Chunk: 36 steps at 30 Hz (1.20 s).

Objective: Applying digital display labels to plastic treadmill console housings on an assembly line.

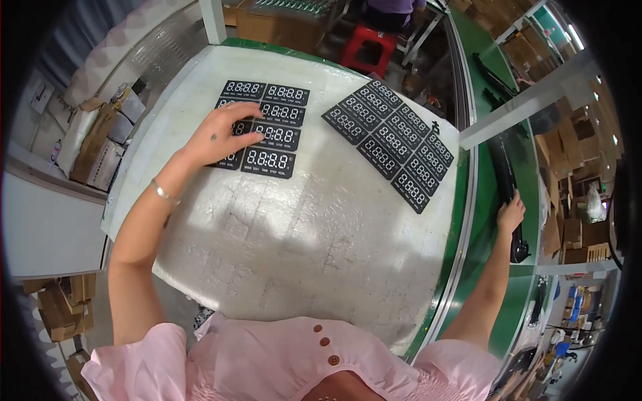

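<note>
My left hand (224, 134) hovers over or rests on the left group of black display panels (269, 159), its thumb and fingers spread apart with nothing between them. It hides part of that group's left column. These flat panels carry white segment digits and lie in two columns. At the far right of the table, a second group of similar panels (391, 142) lies turned at an angle. Out to the right, my right hand (511, 214) grips a long black plastic part (501, 167) lying on the green belt, near its closer end.
The table is covered with a wrinkled clear sheet (301, 247). Beside its right edge runs the green conveyor (485, 200), with more black parts (493, 80) farther along. A white post (511, 107) crosses above it. A red stool (368, 48) and a seated person (393, 8) are beyond the table.
</note>
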Motion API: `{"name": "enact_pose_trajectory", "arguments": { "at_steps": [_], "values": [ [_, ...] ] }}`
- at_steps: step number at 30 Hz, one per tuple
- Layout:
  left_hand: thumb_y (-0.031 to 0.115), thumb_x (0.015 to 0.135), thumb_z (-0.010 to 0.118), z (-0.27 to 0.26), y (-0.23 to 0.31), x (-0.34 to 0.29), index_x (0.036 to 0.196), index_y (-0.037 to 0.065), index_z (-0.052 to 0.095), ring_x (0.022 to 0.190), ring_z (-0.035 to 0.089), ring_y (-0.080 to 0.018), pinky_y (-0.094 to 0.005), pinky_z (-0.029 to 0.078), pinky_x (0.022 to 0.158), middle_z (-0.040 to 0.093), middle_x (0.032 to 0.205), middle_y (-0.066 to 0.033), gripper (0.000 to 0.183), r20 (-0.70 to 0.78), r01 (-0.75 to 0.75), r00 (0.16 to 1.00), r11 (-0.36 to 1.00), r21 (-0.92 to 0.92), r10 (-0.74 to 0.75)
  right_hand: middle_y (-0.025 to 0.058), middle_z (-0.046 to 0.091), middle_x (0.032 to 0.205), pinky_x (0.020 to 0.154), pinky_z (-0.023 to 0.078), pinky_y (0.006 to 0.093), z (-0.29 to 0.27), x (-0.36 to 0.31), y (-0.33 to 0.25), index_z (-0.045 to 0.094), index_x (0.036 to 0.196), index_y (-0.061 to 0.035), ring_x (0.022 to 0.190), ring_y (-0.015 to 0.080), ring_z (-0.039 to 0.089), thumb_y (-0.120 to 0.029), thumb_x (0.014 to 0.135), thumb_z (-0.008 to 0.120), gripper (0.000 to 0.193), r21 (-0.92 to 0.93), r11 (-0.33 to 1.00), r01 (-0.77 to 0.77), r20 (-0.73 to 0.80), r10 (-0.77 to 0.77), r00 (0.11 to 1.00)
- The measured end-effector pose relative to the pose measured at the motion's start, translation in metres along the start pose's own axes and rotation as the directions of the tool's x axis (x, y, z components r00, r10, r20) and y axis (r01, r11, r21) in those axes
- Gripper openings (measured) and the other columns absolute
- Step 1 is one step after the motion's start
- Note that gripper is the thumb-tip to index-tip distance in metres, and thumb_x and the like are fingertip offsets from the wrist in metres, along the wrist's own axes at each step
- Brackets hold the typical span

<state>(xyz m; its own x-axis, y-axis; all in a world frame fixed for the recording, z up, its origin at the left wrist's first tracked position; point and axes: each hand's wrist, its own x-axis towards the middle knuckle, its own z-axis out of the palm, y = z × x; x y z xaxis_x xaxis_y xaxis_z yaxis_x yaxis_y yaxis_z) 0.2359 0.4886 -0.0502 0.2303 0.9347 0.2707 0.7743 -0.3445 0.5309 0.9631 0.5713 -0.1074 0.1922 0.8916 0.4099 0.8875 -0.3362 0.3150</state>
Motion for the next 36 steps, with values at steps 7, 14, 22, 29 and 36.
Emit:
{"name": "enact_pose_trajectory", "arguments": {
  "at_steps": [7,14,22,29,36],
  "values": [
    [0.05,0.068,0.077,0.037,-0.066,0.106,0.126,0.007,0.058,0.126,0.044,-0.0312,-0.04,0.036,0.107,0.05,0.134,-0.0138,0.074,0.126,-0.047,0.992,0.982,0.184,0.024,0.0162,0.063,0.109,0.09,0.045,0.037,-0.104,-0.072,-0.101,0.055,0.123,-0.0015,0.101,0.029,0.06,-0.007,0.087,0.061,0.037,0.69,0.67,0.274,-0.321,-0.056,0.945],
    [0.059,0.06,0.078,0.029,-0.06,0.119,0.128,0.012,0.058,0.127,0.042,-0.0281,-0.0388,0.036,0.107,0.048,0.136,-0.0093,0.085,0.287,-0.039,0.956,0.944,0.328,-0.06,0.0117,0.066,0.091,0.074,0.05,0.0312,-0.199,-0.113,-0.226,0.065,0.099,-0.0014,0.08,0.0238,0.064,0.001,0.081,0.064,0.019,0.871,0.328,0.367,-0.291,-0.26,0.921],
    [0.052,0.065,0.078,0.053,-0.032,0.035,0.114,0.002,0.061,0.109,0.053,-0.0324,-0.041,0.039,0.098,0.059,0.113,-0.0131,0.071,-0.132,-0.068,0.986,0.961,0.268,0.106,0.0149,0.059,0.123,0.1,0.04,0.0394,-0.232,-0.085,-0.41,0.06,0.119,-0.0029,0.119,0.0331,0.049,-0.032,0.083,0.068,0.047,0.781,0.188,0.595,-0.458,-0.474,0.752],
    [0.05,0.073,0.073,0.048,-0.035,0.008,0.124,0.004,0.057,0.121,0.047,-0.0314,-0.0426,0.033,0.105,0.055,0.126,-0.0143,0.072,-0.159,-0.073,0.981,0.968,0.241,0.114,0.0094,0.053,0.133,0.108,0.032,0.0437,-0.202,-0.1,-0.472,0.062,0.118,-0.0066,0.13,0.0303,0.042,-0.051,0.079,0.067,0.06,0.774,0.343,0.531,-0.314,-0.521,0.794],
    [0.036,0.069,0.079,0.046,-0.037,0.021,0.124,0.005,0.056,0.11,0.052,-0.0303,-0.0396,0.038,0.099,0.059,0.116,-0.0128,0.067,-0.116,-0.088,0.988,0.992,0.088,0.098,0.007,0.065,0.113,0.098,0.041,0.0417,-0.208,-0.1,-0.475,0.069,0.107,-0.0085,0.111,0.0294,0.055,-0.037,0.076,0.072,0.042,0.802,0.253,0.542,-0.409,-0.428,0.806]
  ]
}}
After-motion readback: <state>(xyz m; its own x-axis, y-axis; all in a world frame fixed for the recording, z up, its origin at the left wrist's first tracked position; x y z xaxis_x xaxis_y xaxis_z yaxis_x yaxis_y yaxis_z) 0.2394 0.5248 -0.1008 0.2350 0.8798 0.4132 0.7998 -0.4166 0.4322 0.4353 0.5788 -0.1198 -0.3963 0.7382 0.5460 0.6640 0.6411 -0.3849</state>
